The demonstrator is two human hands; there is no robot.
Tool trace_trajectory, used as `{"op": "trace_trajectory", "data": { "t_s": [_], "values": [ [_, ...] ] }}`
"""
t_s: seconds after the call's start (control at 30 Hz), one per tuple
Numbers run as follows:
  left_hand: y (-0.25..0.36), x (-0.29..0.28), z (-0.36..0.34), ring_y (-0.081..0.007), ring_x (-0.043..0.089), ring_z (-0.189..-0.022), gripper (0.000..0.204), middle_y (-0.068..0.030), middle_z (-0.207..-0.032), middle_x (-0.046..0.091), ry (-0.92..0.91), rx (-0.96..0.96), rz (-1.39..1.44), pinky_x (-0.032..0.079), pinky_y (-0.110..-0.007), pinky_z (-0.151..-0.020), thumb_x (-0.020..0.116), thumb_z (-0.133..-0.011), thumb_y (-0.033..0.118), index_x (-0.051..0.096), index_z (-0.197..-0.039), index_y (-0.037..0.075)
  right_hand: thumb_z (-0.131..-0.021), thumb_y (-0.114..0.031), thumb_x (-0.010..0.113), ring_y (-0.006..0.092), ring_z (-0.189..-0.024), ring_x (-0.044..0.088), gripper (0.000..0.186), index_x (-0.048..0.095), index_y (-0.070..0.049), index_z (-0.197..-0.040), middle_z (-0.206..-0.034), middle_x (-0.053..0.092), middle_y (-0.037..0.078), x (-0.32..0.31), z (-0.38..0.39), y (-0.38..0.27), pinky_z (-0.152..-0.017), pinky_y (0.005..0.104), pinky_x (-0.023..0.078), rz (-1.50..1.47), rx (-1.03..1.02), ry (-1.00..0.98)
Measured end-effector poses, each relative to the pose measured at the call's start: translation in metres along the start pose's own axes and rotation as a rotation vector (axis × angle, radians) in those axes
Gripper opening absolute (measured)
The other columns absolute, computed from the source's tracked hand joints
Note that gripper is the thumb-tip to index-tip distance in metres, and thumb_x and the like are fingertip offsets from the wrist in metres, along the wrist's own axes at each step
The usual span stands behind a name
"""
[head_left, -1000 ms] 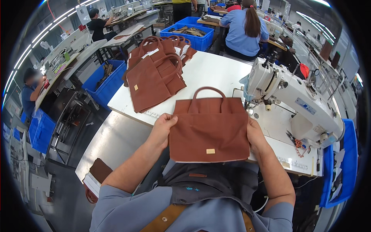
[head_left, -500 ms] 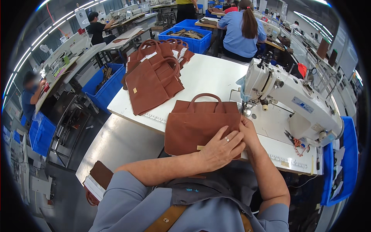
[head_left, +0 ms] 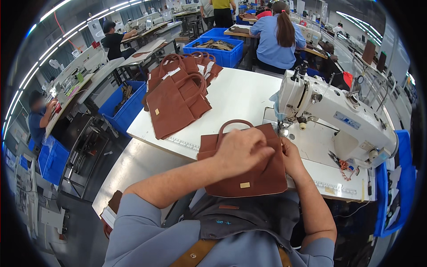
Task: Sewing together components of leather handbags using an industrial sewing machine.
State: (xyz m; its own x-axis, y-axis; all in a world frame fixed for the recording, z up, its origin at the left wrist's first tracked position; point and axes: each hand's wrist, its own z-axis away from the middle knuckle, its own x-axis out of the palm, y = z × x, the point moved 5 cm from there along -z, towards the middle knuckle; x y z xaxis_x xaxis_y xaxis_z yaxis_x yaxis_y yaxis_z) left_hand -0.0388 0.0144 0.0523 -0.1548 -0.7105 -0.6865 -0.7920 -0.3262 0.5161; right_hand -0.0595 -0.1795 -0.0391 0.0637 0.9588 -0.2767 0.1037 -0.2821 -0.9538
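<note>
A brown bag (head_left: 244, 182) with a top handle and small gold plate lies at the front of the white table (head_left: 235, 93), beside the sewing machine (head_left: 338, 120). My right hand (head_left: 291, 158) grips its right edge below the needle area. My left hand (head_left: 240, 149) is over the bag's upper middle, fingers curled inward; whatever they hold cannot be made out. A pile of similar brown bags (head_left: 173, 98) lies at the back left of the table.
A metal surface (head_left: 122, 164) adjoins at left. Scissors (head_left: 336, 160) lie by the machine. Blue bins stand at left (head_left: 122, 107), back (head_left: 213, 52) and right (head_left: 398, 178). Co-workers (head_left: 275, 40) work at other tables around me, including one at left (head_left: 40, 115).
My left hand went from the bag's left edge across to its middle and moved up, fingers now more curled. The right hand stayed at the right edge. The bag shifted slightly.
</note>
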Motion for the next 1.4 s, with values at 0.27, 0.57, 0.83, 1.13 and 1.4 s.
{"op": "trace_trajectory", "data": {
  "t_s": [0.27, 0.57, 0.83, 1.13, 1.4],
  "values": [
    [0.048, 0.042, -0.002, -0.0289, 0.056, -0.063, 0.059, -0.0077, -0.066, 0.06, -0.328, 0.45, -0.293, 0.039, -0.04, -0.07, 0.067, -0.084, 0.065, 0.06, -0.096, 0.008, -0.081, -0.005, 0.071, 0.015, -0.065, 0.064, 0.057, 0.046, -0.004, -0.132, -0.073, 0.069, 0.008, 0.009, 0.001, -0.029, -0.063, 0.032, 0.051, 0.189, -0.108, 0.137],
    [0.044, 0.039, 0.0, -0.0346, 0.064, -0.059, 0.071, -0.0124, -0.06, 0.062, -0.551, 0.388, -0.305, 0.049, -0.045, -0.062, 0.057, -0.086, 0.076, 0.067, -0.085, 0.006, -0.096, -0.007, 0.063, 0.0095, -0.07, 0.063, 0.018, 0.066, 0.002, -0.111, -0.076, 0.072, 0.009, 0.006, -0.006, -0.009, -0.067, 0.0287, 0.052, 0.069, -0.083, 0.132],
    [-0.073, 0.017, -0.035, -0.0302, 0.068, -0.076, 0.039, -0.0082, -0.07, 0.063, -0.575, -0.173, -0.289, 0.052, -0.041, -0.068, 0.081, -0.076, 0.039, 0.061, -0.063, 0.008, -0.096, -0.011, 0.069, 0.0112, -0.061, 0.049, 0.017, 0.062, 0.004, -0.095, -0.066, 0.061, 0.01, 0.009, 0.004, -0.021, -0.058, 0.032, 0.044, 0.235, -0.097, 0.107],
    [-0.02, 0.036, -0.041, -0.0254, 0.061, -0.109, 0.044, -0.0061, -0.107, 0.061, -0.274, 0.202, 0.024, 0.032, -0.05, -0.109, 0.078, -0.078, 0.037, 0.06, -0.107, 0.008, -0.096, -0.013, 0.068, 0.0209, -0.061, 0.057, 0.018, 0.061, 0.003, -0.096, -0.071, 0.063, 0.018, 0.014, 0.008, -0.03, -0.061, 0.0341, 0.048, 0.306, -0.267, 0.099],
    [-0.033, 0.023, -0.044, -0.0221, 0.059, -0.116, 0.026, -0.0042, -0.115, 0.062, -0.445, 0.403, 0.043, 0.02, -0.058, -0.118, 0.07, -0.083, 0.033, 0.068, -0.086, 0.007, -0.094, -0.01, 0.069, 0.0329, -0.066, 0.065, 0.013, 0.064, 0.001, -0.098, -0.076, 0.066, 0.018, 0.011, 0.026, -0.062, -0.063, 0.0349, 0.051, 0.308, -0.245, 0.027]
  ]
}}
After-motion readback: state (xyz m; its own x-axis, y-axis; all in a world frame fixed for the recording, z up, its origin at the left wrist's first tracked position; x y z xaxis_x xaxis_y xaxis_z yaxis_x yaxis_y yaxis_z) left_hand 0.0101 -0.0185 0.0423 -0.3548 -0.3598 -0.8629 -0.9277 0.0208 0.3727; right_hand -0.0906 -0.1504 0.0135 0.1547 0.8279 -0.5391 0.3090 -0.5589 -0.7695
